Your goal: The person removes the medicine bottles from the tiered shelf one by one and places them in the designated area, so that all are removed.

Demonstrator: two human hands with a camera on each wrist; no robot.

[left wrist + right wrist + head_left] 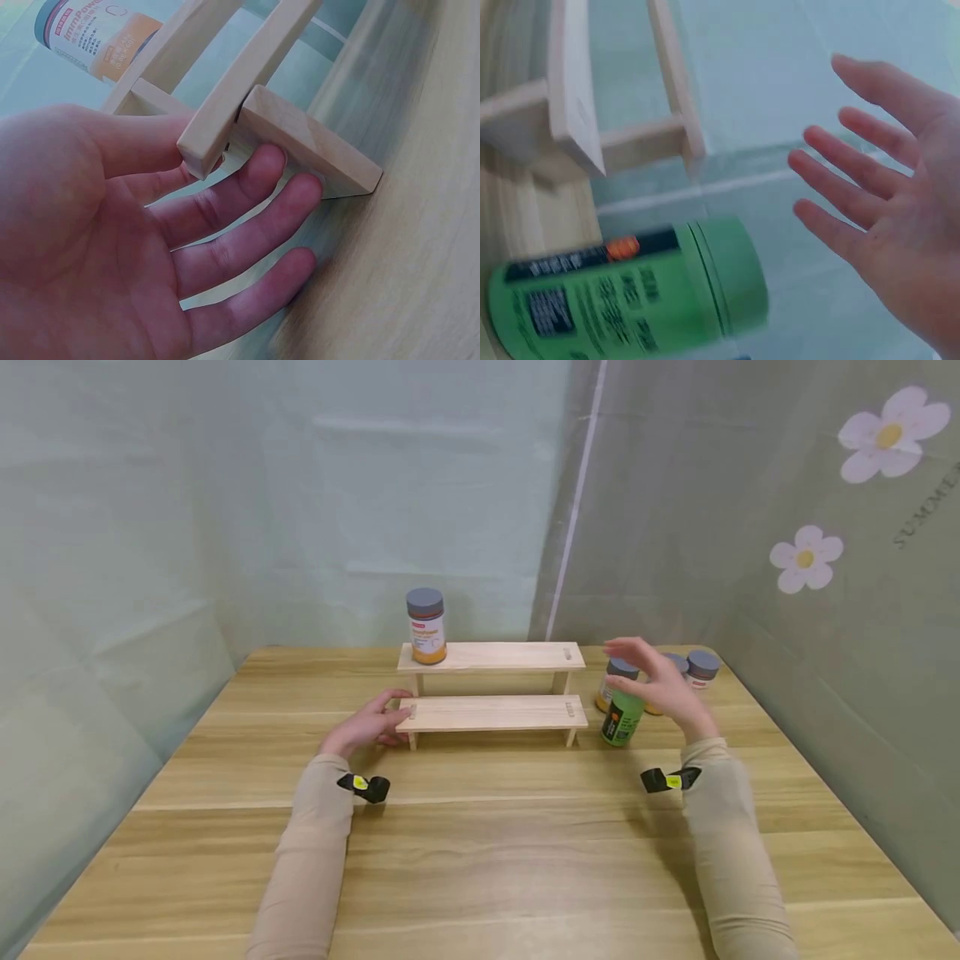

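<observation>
A small two-step wooden shelf (pixel 491 713) stands on the table. My left hand (pixel 367 724) holds the left end of its lower step; in the left wrist view the thumb lies on the board and the fingertips (pixel 264 165) touch the leg under it. A green bottle (pixel 622 724) stands upright just right of the shelf. Above it is my right hand (pixel 663 689), holding nothing, thumb and fingers spread apart. The right wrist view shows a gap between those fingers and the green bottle's lid (pixel 739 277). An orange-and-white jar (pixel 427 631) with a grey lid sits on the upper step's left end.
Several grey-lidded jars, one of them at the far right (pixel 702 668), stand behind the green bottle, partly hidden by my right hand. The wooden table (pixel 487 860) reaches a hanging curtain (pixel 420 485) behind and at the sides.
</observation>
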